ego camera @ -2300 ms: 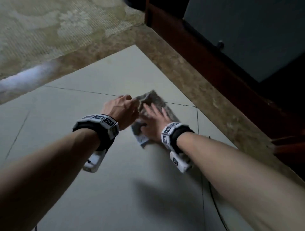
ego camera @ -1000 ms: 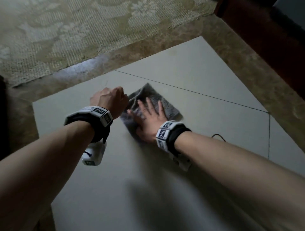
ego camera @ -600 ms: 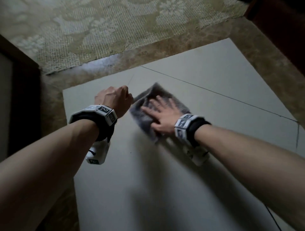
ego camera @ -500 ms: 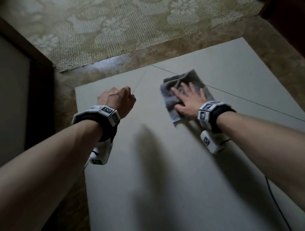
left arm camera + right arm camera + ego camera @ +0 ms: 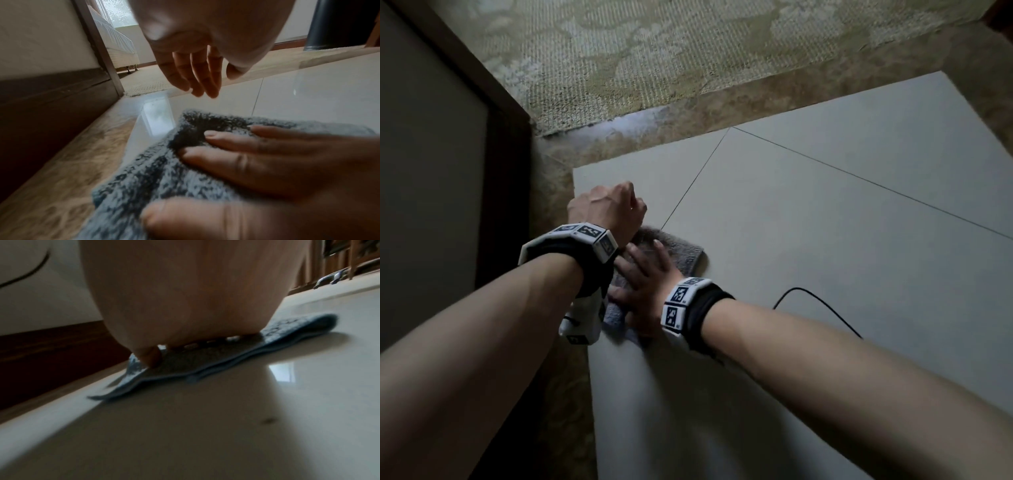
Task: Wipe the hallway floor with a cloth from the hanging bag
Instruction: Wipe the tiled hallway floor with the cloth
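Note:
A folded grey cloth (image 5: 685, 255) lies on the pale floor tile (image 5: 825, 240) close to the left wall. My right hand (image 5: 643, 274) presses flat on it with straight, spread fingers, which the left wrist view shows lying on the cloth (image 5: 144, 178). The right wrist view shows my palm (image 5: 185, 288) bearing down on the cloth (image 5: 205, 363). My left hand (image 5: 606, 209) hovers just above and beyond the cloth. Its fingers (image 5: 195, 76) hang loosely curled and hold nothing. My left wrist hides the cloth's near-left part in the head view.
A dark wooden door frame (image 5: 506, 137) and skirting stand at the left. A mottled stone border (image 5: 688, 113) edges the tile, with a patterned carpet (image 5: 654, 51) beyond it. A thin black cable (image 5: 822, 305) trails on the tile by my right forearm.
My right hand has slid the cloth leftward and nearer, from the open tile to beside the left border, under my left wrist. The left hand has stayed hovering, empty.

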A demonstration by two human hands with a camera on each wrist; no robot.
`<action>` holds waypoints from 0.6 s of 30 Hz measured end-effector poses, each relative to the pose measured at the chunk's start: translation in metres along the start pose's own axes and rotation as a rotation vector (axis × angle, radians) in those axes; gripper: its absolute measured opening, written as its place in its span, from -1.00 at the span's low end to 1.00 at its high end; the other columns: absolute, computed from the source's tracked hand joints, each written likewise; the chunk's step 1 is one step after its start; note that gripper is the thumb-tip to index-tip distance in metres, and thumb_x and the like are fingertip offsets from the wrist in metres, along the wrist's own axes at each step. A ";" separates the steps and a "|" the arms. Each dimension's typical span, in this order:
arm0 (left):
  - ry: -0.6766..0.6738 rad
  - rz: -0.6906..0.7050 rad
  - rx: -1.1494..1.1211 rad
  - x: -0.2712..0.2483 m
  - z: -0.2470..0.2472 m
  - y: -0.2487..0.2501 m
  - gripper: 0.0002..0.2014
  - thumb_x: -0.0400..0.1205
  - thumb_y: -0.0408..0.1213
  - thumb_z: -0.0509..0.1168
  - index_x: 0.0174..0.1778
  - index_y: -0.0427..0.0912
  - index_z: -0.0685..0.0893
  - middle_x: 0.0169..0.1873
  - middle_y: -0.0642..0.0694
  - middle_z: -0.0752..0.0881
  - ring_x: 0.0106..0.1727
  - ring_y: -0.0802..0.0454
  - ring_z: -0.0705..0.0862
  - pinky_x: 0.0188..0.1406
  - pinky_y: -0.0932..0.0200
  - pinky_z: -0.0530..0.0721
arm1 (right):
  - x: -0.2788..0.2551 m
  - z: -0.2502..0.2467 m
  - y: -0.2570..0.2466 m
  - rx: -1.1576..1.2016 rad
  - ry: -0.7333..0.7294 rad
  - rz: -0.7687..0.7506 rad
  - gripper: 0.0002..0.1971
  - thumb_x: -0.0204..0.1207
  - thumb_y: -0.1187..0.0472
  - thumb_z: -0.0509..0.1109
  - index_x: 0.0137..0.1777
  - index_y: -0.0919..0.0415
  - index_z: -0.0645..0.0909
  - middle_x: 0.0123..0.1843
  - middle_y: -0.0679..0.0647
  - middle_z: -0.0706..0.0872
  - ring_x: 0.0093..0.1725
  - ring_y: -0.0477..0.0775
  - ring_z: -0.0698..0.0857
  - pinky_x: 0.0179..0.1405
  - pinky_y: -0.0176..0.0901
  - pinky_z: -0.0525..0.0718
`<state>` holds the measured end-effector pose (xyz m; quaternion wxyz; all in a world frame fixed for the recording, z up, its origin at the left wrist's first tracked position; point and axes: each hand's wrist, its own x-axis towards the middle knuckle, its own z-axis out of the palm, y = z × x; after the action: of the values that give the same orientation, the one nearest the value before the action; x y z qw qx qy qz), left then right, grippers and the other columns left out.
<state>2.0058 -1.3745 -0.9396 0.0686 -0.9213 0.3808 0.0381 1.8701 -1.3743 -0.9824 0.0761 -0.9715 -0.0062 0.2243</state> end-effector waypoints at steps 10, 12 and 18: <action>0.026 0.068 -0.145 0.010 0.000 0.044 -0.72 0.65 0.06 0.10 0.08 -0.01 0.57 0.00 -0.14 0.75 0.01 -0.23 0.70 -0.16 0.07 0.46 | -0.031 -0.011 0.198 0.351 0.134 0.644 -0.26 0.60 -0.22 0.10 0.70 -0.29 -0.19 0.75 0.00 -0.28 0.71 0.17 -0.32 0.59 0.41 -0.31; 0.023 0.062 -0.173 0.015 -0.001 0.046 -0.72 0.65 0.07 0.08 0.07 0.00 0.57 -0.02 -0.10 0.76 -0.01 -0.21 0.70 -0.17 0.08 0.47 | -0.037 -0.007 0.218 0.397 0.164 0.785 -0.27 0.58 -0.21 0.06 0.70 -0.30 -0.19 0.75 0.01 -0.30 0.70 0.17 -0.34 0.58 0.42 -0.34; 0.072 -0.041 -0.236 0.023 -0.005 0.027 -0.71 0.67 0.09 0.08 0.07 0.01 0.58 0.02 -0.12 0.77 0.04 -0.22 0.69 -0.13 0.04 0.47 | 0.034 -0.034 0.140 0.273 0.083 0.544 -0.28 0.61 -0.18 0.02 0.71 -0.21 -0.22 0.74 0.12 -0.34 0.67 0.33 -0.38 0.48 0.58 -0.35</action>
<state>2.0033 -1.4103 -0.9397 -0.0534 -0.9314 0.3568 0.0482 1.9123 -1.5157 -0.9883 0.1436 -0.9267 0.2873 0.1952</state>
